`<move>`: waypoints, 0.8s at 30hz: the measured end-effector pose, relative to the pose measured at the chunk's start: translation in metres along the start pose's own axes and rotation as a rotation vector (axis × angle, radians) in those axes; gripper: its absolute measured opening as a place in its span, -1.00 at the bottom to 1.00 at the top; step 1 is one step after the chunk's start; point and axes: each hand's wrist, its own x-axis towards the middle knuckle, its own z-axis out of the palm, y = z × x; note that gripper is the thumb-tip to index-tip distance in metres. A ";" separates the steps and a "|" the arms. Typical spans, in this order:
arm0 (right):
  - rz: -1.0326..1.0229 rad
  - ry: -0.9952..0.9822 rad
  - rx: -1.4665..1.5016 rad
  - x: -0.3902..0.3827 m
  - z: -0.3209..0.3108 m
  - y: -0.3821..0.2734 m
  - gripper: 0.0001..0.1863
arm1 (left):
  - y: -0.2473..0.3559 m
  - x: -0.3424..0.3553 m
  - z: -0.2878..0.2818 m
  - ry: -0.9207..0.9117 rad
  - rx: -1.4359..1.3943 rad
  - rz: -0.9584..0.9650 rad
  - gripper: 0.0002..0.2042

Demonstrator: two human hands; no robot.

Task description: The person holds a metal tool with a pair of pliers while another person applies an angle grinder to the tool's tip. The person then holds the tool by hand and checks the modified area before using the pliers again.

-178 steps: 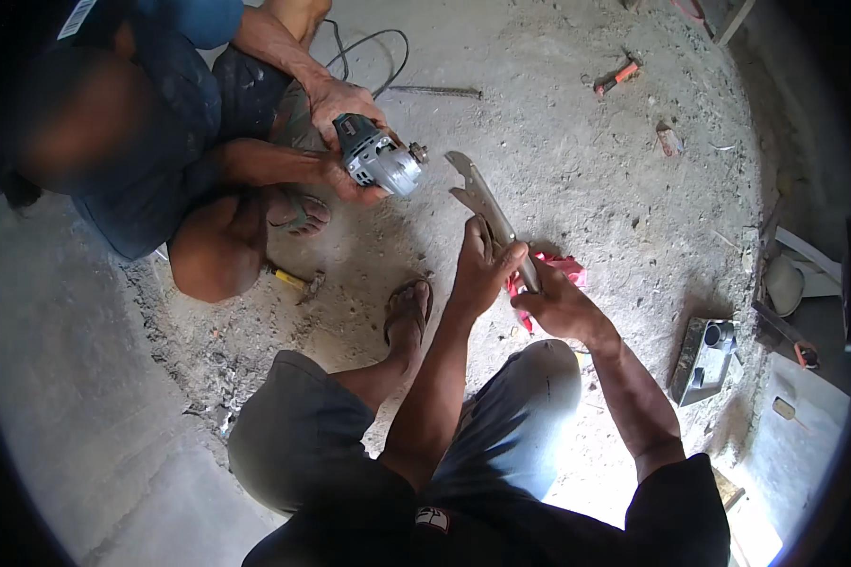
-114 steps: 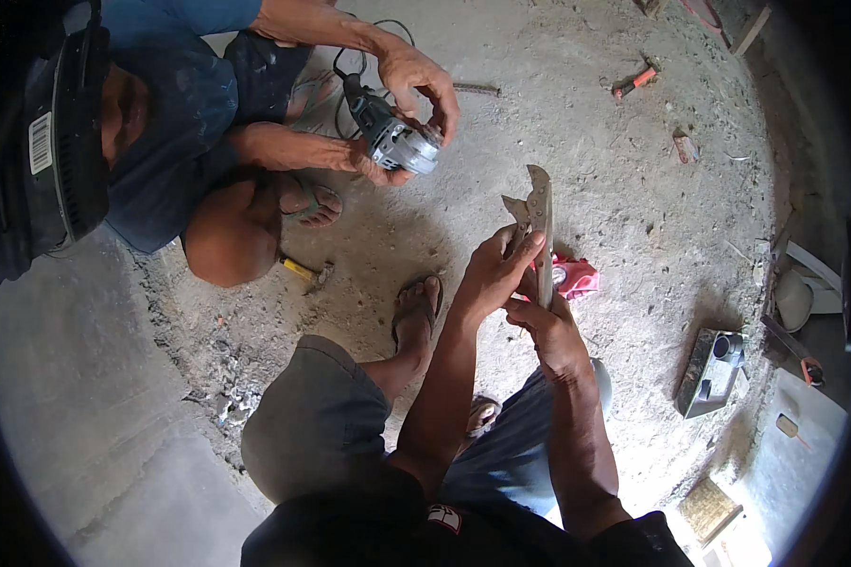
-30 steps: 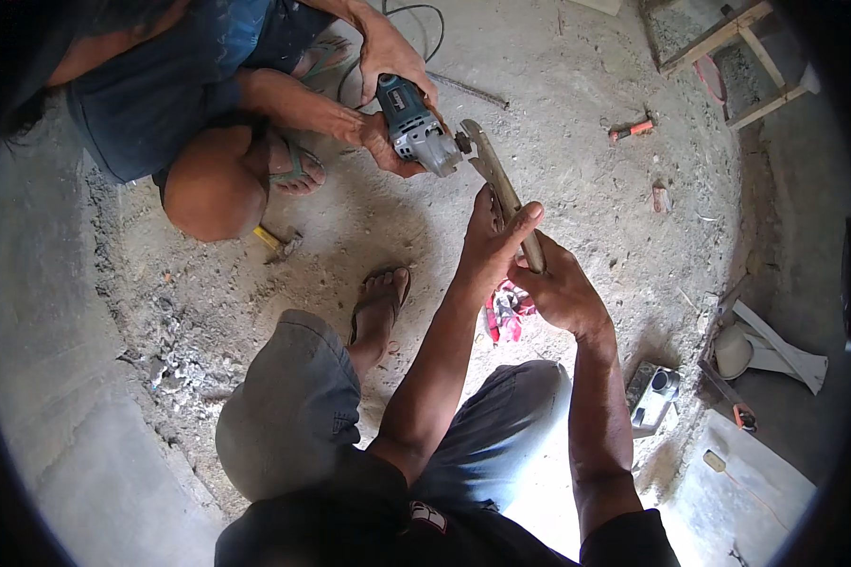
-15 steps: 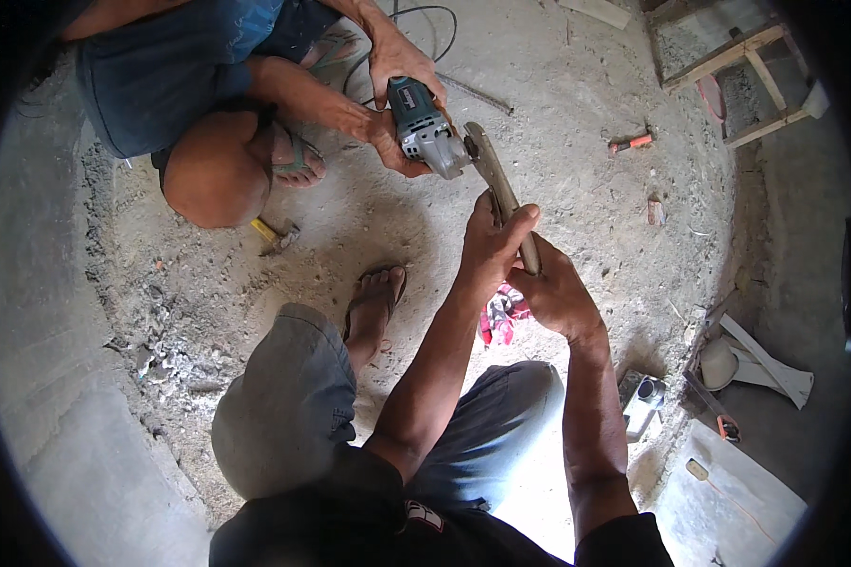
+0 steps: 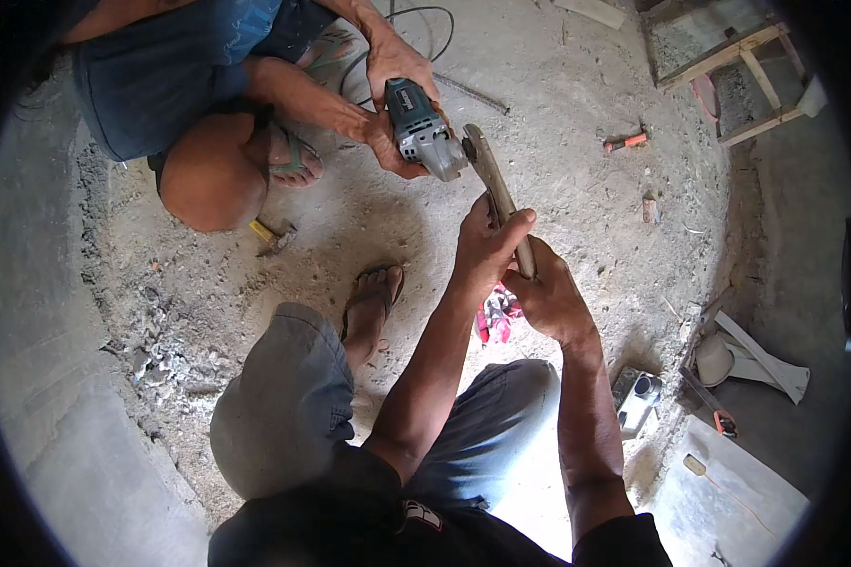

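Both my hands are closed around a long, narrow greyish-brown bar with rounded ends; its exact kind I cannot make out. My left hand grips it midway, thumb lying across it. At its lower end, my right hand holds it from the right side. The bar slants up and to the left, its far end right beside the disc of a teal and grey angle grinder. Whether disc and bar touch is hard to tell. Another person's two hands hold the grinder, one on its body and one near its head.
A yellow-handled hammer lies left of centre, an orange-handled tool at right. Beneath my hands is a red-and-white cloth. A grey metal box sits right of my knee. A wooden frame stands far right; a cable runs behind the grinder.
The whole view has shifted very slightly. My hands, the bar and the other person's grinder keep almost the same places relative to one another.
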 end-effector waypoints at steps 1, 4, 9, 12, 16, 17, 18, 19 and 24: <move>-0.001 0.003 0.008 0.000 0.002 0.001 -0.65 | 0.004 -0.001 -0.001 0.001 0.004 -0.010 -0.73; 0.011 0.002 0.015 -0.001 0.004 -0.005 -0.65 | 0.005 -0.002 -0.004 0.009 0.088 0.022 -0.77; 0.007 0.004 0.010 0.000 0.012 0.003 -0.66 | 0.007 -0.005 -0.008 0.027 0.098 0.016 -0.79; -0.038 0.073 -0.073 -0.003 0.014 0.011 -0.66 | 0.006 -0.004 -0.006 0.007 0.127 0.007 -0.81; -0.044 0.073 -0.029 -0.002 0.018 0.009 -0.64 | 0.006 -0.004 -0.011 0.001 0.118 -0.020 -0.81; -0.029 0.070 -0.032 -0.001 0.019 0.010 -0.64 | 0.005 -0.004 -0.012 0.001 0.119 -0.021 -0.81; -0.028 0.070 -0.030 -0.001 0.021 0.012 -0.64 | 0.004 -0.004 -0.014 0.006 0.127 -0.011 -0.81; -0.047 0.083 -0.036 -0.001 0.021 0.014 -0.65 | 0.004 -0.004 -0.013 0.009 0.132 -0.002 -0.80; -0.111 0.112 -0.051 -0.001 0.023 0.014 -0.69 | -0.001 -0.003 -0.015 -0.001 0.102 -0.001 -0.80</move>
